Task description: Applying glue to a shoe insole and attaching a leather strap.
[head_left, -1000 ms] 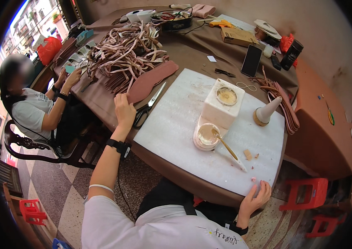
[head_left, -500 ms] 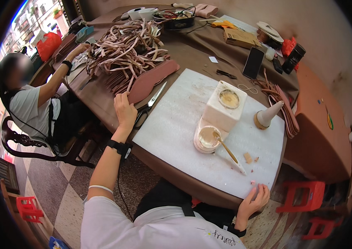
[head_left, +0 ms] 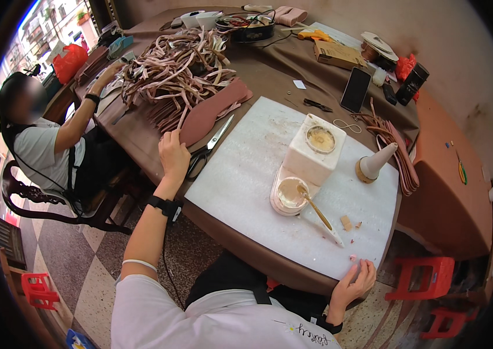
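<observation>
My left hand (head_left: 173, 156) is closed at the near end of a long reddish-brown leather piece (head_left: 207, 111), whose top layer sits slightly apart from another piece under it. A pile of narrow leather strips (head_left: 179, 67) lies just beyond. Black-handled scissors (head_left: 211, 145) rest beside my left hand, blades pointing away. My right hand (head_left: 354, 285) rests at the near right corner of the white board (head_left: 229, 198), fingers apart and holding nothing. Close to its fingertips lies a small pink scrap (head_left: 353, 257). A brush (head_left: 323, 218) leans out of an open glue pot (head_left: 290, 195) on the board.
A white block with a round dish (head_left: 321, 139) and a pale cone (head_left: 377, 161) stand on the board. Beyond are a phone (head_left: 355, 89), small snips (head_left: 317, 105) and more leather straps (head_left: 397, 151). A co-worker (head_left: 48, 134) sits at the left. Red stools (head_left: 426, 276) stand at the right.
The leather piece at my left hand has shifted slightly up and left, showing more of the piece beneath at its far end. My right hand stays in place.
</observation>
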Available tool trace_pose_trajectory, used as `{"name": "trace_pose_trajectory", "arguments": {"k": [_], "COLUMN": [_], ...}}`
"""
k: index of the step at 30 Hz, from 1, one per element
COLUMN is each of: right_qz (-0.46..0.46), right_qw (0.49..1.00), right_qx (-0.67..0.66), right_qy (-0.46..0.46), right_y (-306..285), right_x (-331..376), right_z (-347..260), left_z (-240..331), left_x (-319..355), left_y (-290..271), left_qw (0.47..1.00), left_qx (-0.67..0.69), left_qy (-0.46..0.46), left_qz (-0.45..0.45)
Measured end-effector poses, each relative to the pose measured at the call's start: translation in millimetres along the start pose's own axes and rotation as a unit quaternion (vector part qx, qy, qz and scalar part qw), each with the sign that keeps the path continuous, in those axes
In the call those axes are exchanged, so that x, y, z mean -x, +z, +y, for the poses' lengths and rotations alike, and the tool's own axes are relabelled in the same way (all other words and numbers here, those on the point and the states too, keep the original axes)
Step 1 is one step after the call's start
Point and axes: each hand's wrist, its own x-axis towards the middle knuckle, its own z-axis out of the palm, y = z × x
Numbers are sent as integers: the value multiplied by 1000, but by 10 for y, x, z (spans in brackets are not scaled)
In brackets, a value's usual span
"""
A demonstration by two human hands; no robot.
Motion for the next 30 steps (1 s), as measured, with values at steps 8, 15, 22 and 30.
{"name": "trace_pose_trajectory", "arguments": {"k": [8,15,22,30], "right_qz": [1,8,6,9], "right_qw": [1000,1000,1000,1000], "right_qx": [3,2,1,2], "right_qy": [-3,-10,-4,-9], "right_y": [0,-1,-1,-7], "right_x": [-5,-8,-14,-18], "right_z": [0,0,-5,-23], "left_z": [111,10,-22,-63], "left_x": [5,-13,-87,-247], "left_y": [-28,34,30,-168], "left_qw": [1000,999,996,936], "left_qx": [-29,40,68,249], "left_qy": [-2,-15,-46,-195], "left_qz": [0,-6,-27,-153]}}
